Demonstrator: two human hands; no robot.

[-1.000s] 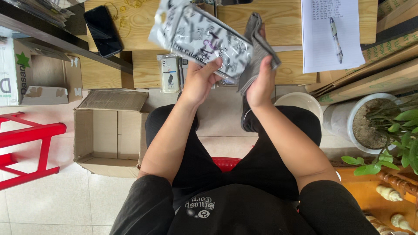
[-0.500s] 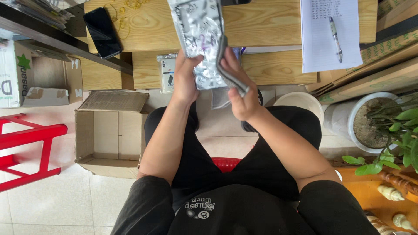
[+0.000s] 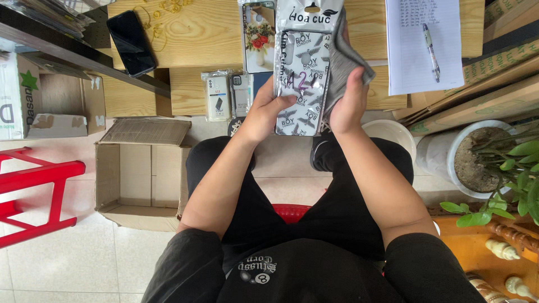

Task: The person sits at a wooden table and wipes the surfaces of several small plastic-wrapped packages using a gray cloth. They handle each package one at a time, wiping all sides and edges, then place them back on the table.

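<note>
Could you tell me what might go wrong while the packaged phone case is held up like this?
The left hand pinches the packaged phone case only at its lower edge, so it might slip. The grey cloth in the right hand could brush the smaller packets off the wooden ledge.

Bare wood open between phone (image 3: 131,42) and packaged cases (image 3: 225,95). Blocked rightward by notepad (image 3: 424,45) and pen (image 3: 430,45). Crowded below by open cardboard box (image 3: 140,174) and plant pot (image 3: 466,163).

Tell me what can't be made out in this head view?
- Packaged phone case: its top is cut off by the frame edge.
- Right hand: its fingers are wrapped in the grey cloth.
- Left hand: its fingers are behind the pack.
- Paper sheet: the writing is too small.
</note>
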